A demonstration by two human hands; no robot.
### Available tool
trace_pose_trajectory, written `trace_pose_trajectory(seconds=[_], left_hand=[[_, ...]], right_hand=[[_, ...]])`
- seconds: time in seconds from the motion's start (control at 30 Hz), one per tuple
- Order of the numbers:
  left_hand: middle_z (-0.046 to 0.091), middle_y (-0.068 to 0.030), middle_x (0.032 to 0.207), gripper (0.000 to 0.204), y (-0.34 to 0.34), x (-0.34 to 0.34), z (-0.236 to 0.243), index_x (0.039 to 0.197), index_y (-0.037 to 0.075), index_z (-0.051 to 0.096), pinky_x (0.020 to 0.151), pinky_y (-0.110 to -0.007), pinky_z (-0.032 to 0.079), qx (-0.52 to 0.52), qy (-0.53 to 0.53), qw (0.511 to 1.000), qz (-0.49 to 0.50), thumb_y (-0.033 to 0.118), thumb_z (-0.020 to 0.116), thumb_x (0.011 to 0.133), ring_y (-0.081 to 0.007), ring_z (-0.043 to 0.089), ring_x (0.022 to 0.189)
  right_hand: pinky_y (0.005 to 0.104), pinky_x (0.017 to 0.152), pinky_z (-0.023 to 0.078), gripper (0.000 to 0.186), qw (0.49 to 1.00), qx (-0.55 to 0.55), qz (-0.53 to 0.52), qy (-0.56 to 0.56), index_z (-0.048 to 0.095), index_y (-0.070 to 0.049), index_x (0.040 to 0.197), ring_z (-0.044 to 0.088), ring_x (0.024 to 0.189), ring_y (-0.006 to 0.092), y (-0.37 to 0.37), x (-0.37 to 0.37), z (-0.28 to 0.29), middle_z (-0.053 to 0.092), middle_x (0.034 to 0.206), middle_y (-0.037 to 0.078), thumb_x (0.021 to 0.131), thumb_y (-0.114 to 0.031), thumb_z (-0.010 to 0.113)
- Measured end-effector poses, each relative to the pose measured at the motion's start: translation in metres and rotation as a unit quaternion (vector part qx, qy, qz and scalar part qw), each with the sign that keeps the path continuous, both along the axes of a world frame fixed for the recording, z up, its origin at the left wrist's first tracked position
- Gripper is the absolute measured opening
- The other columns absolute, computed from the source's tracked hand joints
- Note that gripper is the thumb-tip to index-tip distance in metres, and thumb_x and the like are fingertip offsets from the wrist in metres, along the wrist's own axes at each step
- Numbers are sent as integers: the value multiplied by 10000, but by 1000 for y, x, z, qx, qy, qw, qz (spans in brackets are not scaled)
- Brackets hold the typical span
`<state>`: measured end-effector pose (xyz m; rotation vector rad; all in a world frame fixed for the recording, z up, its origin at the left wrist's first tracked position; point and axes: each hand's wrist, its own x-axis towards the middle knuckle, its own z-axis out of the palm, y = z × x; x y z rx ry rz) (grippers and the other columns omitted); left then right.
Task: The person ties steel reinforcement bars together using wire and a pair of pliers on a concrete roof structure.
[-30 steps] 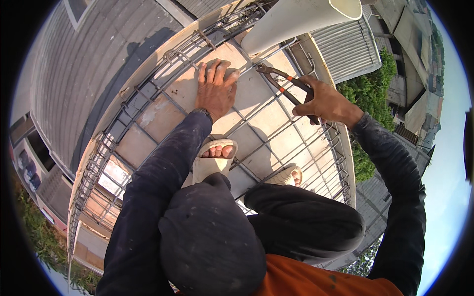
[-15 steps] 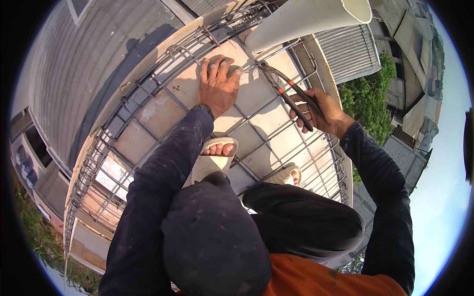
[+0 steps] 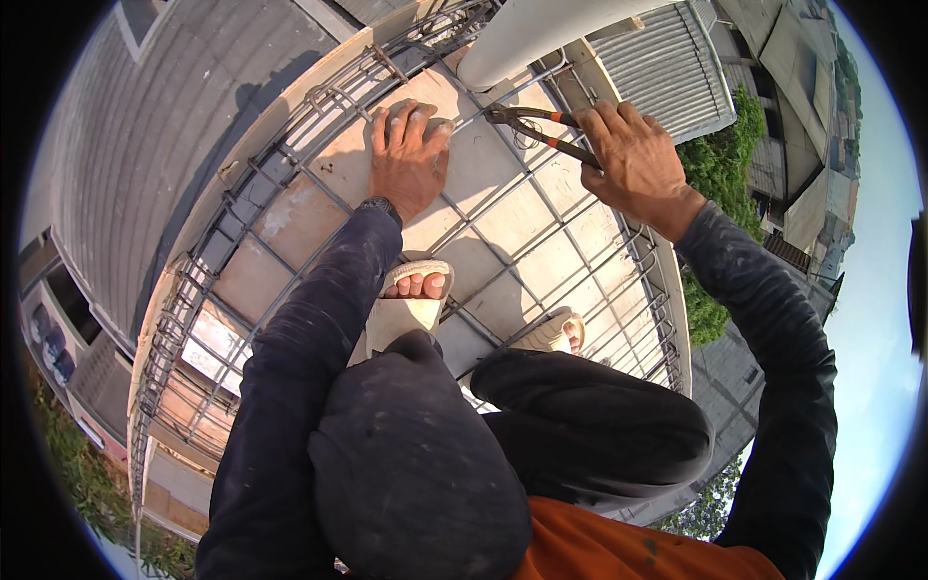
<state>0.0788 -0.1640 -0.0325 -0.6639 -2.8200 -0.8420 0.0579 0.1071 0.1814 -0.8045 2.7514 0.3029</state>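
My right hand (image 3: 638,164) is wrapped round the handles of black-and-orange tying pincers (image 3: 553,142). Their jaws meet a steel bar of the rebar grid (image 3: 495,246), close to the foot of a white pipe. A thin loop of tie wire (image 3: 525,137) hangs by the jaws. To the left, my left hand (image 3: 410,166) leans on the grid and the pale boards (image 3: 300,217) beneath it, fingers spread and holding nothing. What lies under its palm is hidden.
The thick white pipe (image 3: 541,39) slants across the far side. Raised formwork edges (image 3: 208,208) with bent bar ends border the grid. My sandalled feet (image 3: 416,280) stand among the bars. Beyond the edges lie lower corrugated roofs (image 3: 667,68) and a green tree (image 3: 720,159).
My right hand has turned over, knuckles now upward, and moved farther away, swinging the pincer handles round to the right. The left hand keeps its place on the grid while the whole view shifts slightly.
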Motion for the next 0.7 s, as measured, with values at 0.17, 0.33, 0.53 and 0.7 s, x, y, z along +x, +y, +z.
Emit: trace_pose_trajectory(seconds=[0.17, 0.33, 0.53, 0.7], left_hand=[[568, -39, 1440, 372, -1, -1, 3, 1287, 212, 702, 1264, -575, 231, -12, 3, 1000, -2, 173, 714, 917, -287, 422, 1475], [534, -53, 1512, 492, 5, 2, 10, 1405, 183, 622, 1281, -589, 203, -9, -19, 1000, -8, 187, 708, 921, -296, 380, 1514], [455, -74, 1602, 796, 92, 14, 45, 1669, 184, 312, 1329, -584, 123, 119, 16, 983, -136, 234, 669, 960, -281, 285, 1573], [665, -88, 1175, 384, 123, -13, 41, 1357, 106, 617, 1228, -506, 339, 58, -6, 984, -171, 203, 610, 985, -264, 600, 1232]], right_hand=[[443, 781, 596, 414, 996, 18, -65, -55, 650, -1, 1247, 691, 890, 279, 8, 5, -11, 680, 1040, 139, 1017, -331, 551], [388, 572, 599, 513, 510, -387, -594, -487, 585, 18, 1203, 702, 626, 263, 17, 28, -34, 725, 858, 184, 1117, -411, 317], [441, 722, 624, 639, 494, -384, -596, -503, 495, 66, 1395, 756, 806, 324, 23, 24, -24, 729, 994, 265, 1106, -479, 329], [447, 833, 633, 939, 842, -119, -407, -335, 465, 49, 1486, 770, 886, 363, 1, 11, 9, 741, 969, 206, 797, -387, 930]])
